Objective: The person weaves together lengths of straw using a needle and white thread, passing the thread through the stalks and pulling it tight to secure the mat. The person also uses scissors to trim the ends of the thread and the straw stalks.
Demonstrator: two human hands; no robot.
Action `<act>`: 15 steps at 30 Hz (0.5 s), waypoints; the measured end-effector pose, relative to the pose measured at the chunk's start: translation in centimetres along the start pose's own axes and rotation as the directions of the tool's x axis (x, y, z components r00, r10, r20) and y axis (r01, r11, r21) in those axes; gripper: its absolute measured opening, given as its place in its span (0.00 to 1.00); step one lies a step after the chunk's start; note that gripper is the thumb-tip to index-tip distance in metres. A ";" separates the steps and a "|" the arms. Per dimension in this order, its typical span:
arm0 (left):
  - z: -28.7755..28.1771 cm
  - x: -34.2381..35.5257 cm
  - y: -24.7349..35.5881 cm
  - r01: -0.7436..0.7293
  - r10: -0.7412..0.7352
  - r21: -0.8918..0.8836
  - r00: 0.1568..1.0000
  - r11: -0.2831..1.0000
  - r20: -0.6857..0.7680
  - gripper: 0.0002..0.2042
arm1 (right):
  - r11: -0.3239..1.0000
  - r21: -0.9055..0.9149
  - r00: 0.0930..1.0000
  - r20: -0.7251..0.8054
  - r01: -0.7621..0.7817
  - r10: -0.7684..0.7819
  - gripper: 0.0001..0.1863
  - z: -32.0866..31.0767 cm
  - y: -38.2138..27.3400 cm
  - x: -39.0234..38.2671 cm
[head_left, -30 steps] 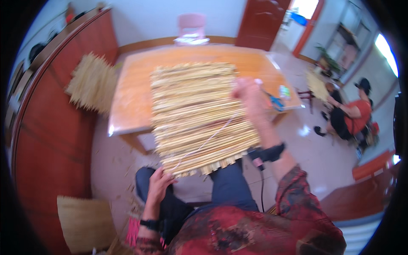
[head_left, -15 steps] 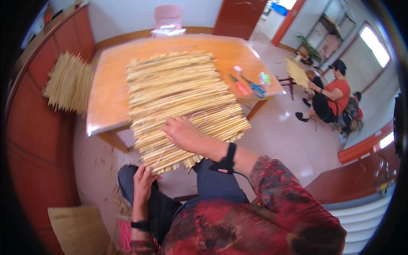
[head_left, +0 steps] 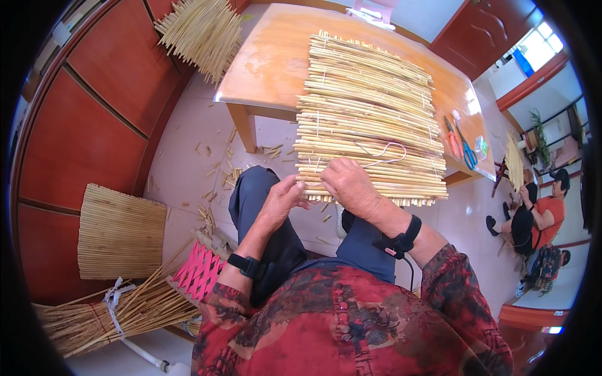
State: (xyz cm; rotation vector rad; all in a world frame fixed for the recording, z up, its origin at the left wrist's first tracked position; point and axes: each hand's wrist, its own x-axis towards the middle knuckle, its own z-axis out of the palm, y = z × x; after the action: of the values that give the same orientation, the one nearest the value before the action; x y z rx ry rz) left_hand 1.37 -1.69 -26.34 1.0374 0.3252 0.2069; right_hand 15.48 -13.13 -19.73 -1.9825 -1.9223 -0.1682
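**Inspector:** Start with the largest item.

**Assistant:** A wooden table [head_left: 269, 62], orange-brown, set beside the red panelled wall [head_left: 94, 125]. A reed mat [head_left: 364, 119] lies across it, its near edge overhanging toward the seated person's lap — presumably so the working edge sits within reach of both hands.

**Inspector:** Other stock on the floor?

**Assistant:** A finished mat [head_left: 119, 232] leans against the wall at the left, a tied bundle of loose reeds [head_left: 119, 310] lies below it, and another sheaf [head_left: 200, 31] rests beyond the table's far corner. Cut offcuts [head_left: 219, 169] are scattered across the tiles under the table.

**Inspector:** The hands?

**Assistant:** The right hand [head_left: 351, 185] rests on the mat's near edge, fingers curled down onto the last rows; a loop of pale cord [head_left: 385, 153] lies just beyond it. Whether it pinches the cord I cannot tell. The left hand [head_left: 282, 197] sits just beside the same edge, fingers bent toward it, seemingly steadying a reed end — the grip itself is hidden.

**Inspector:** Small items?

**Assistant:** Scissors [head_left: 465, 147] and an orange-handled tool [head_left: 451, 135] lie on the table's right side, clear of the mat. Another person [head_left: 533, 219] sits well apart at the right.
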 end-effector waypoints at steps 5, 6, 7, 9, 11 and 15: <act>-0.2 0.1 -0.4 -0.017 0.017 0.018 1.000 1.000 -0.010 0.17 | 0.998 -0.033 0.999 0.026 0.044 -0.044 0.05 0.1 -0.6 0.8; -0.1 0.1 -0.4 -0.018 0.018 0.035 1.000 0.999 -0.008 0.17 | 0.998 -0.046 0.997 0.057 0.045 -0.043 0.05 0.2 -0.4 0.8; 0.0 0.2 -0.4 -0.018 0.018 0.034 1.000 0.999 -0.009 0.17 | 0.997 -0.061 0.995 0.088 0.045 -0.039 0.06 0.3 -0.2 0.7; 0.4 0.4 -0.4 -0.035 0.035 0.006 0.999 0.999 -0.041 0.16 | 0.998 -0.046 0.996 0.082 0.038 -0.034 0.05 0.5 -0.2 0.7; 0.1 0.4 -0.7 -0.041 0.043 0.032 0.998 0.999 -0.050 0.16 | 0.999 -0.027 0.997 0.073 0.040 -0.038 0.05 0.6 -0.2 0.8; 0.3 0.3 -0.7 -0.057 0.059 0.034 0.996 0.998 -0.060 0.16 | 0.976 0.181 0.988 0.126 -0.117 0.095 0.04 -0.5 -0.7 0.7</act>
State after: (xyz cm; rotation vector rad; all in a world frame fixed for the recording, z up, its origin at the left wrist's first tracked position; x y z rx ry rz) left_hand 1.79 -2.12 -26.86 1.0748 0.3544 0.2870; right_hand 14.93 -12.67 -18.95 -1.9994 -1.8205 0.1560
